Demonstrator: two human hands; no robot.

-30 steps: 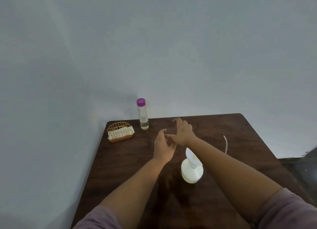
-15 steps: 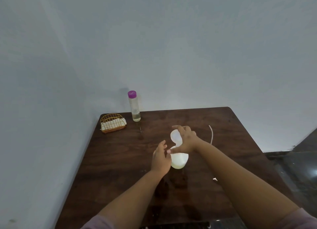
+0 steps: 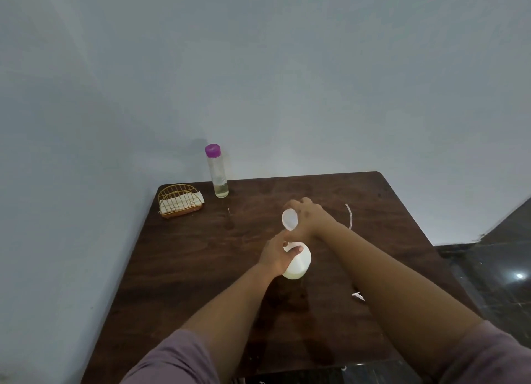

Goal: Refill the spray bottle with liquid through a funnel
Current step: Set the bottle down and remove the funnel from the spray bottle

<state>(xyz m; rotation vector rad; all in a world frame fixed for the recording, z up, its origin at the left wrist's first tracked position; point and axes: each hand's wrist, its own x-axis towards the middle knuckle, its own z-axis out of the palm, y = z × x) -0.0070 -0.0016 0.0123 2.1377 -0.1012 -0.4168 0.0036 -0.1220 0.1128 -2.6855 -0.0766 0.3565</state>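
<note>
From my head camera: my left hand (image 3: 277, 255) wraps the upright white bottle (image 3: 298, 264) mid-table (image 3: 186, 268), its contents hidden. My right hand (image 3: 309, 218) pinches a white funnel (image 3: 289, 219) over its neck, tilted left. A purple-capped bottle (image 3: 217, 172) holds a little clear liquid.

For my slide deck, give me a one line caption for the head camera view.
Left hand steadies the white bottle while right hand seats a funnel on it.

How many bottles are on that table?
2. A clear bottle with a purple cap stands at the far edge near the wall; a white spray bottle sits mid-table, gripped by the left hand.
</note>
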